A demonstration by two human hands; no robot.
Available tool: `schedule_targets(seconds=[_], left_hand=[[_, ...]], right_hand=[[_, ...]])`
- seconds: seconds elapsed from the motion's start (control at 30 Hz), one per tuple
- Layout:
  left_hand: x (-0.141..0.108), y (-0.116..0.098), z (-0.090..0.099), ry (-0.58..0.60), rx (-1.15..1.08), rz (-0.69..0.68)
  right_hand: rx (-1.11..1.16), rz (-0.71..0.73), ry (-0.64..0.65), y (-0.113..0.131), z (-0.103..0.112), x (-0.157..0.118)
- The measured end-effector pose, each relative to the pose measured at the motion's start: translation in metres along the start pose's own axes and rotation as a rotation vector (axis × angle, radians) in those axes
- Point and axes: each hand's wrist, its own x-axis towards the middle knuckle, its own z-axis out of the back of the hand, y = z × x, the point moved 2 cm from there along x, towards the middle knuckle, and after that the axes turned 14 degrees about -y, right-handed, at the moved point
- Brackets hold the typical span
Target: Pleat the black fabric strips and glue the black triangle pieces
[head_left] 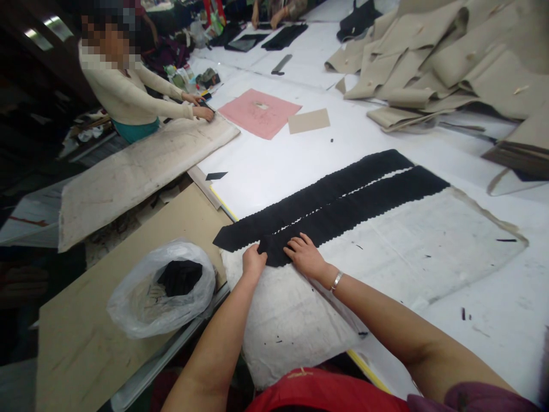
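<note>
Two long black fabric strips with zigzag edges lie side by side on a white padded cloth (386, 246). The far strip (309, 189) ends in a point at its left. At the left end of the near strip (364, 209), my left hand (254, 260) pinches the edge between thumb and fingers. My right hand (306, 256), with a silver bracelet at the wrist, rests on the near strip with its fingers spread. A narrow jagged white gap shows between the strips.
A clear plastic bag (128, 297) with black fabric inside stands at left. Beige fabric pieces (429, 63) are heaped at back right. A pink sheet (257, 114) and a beige rectangle (309, 121) lie beyond the strips. A co-worker (124, 91) stands at a padded board (141, 171).
</note>
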Motion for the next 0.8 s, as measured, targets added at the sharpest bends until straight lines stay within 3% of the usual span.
schedule_targets(seconds=[0.8], left_hand=[[0.0038, 0.0090, 0.0039, 0.029, 0.060, -0.022]], right_hand=[[0.018, 0.036, 0.012, 0.0041, 0.0009, 0.0052]])
